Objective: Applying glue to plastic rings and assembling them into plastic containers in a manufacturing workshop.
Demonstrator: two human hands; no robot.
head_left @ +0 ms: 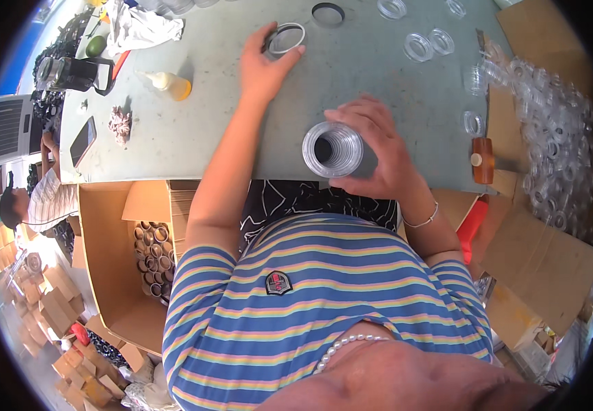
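My left hand (262,68) reaches to the far middle of the table, its thumb and fingers closed around a ring with a white rim (303,34) and a dark part at its left side. Just right of it lies a thin black ring (328,25). Close to the table's near edge, my right hand (383,147) grips a stack of clear plastic rings (343,147). I look down into the stack, which is dark inside. Loose clear rings (418,48) lie farther off to the right on the table.
A squeeze bottle of yellow liquid (173,87), a crumpled cloth (120,125) and a phone (83,142) occupy the left side. An orange-brown cylinder (482,171) stands by the right edge, beside heaped clear rings (553,147). Below left, a cardboard box (128,322) holds dark rings. Another person (46,198) sits left.
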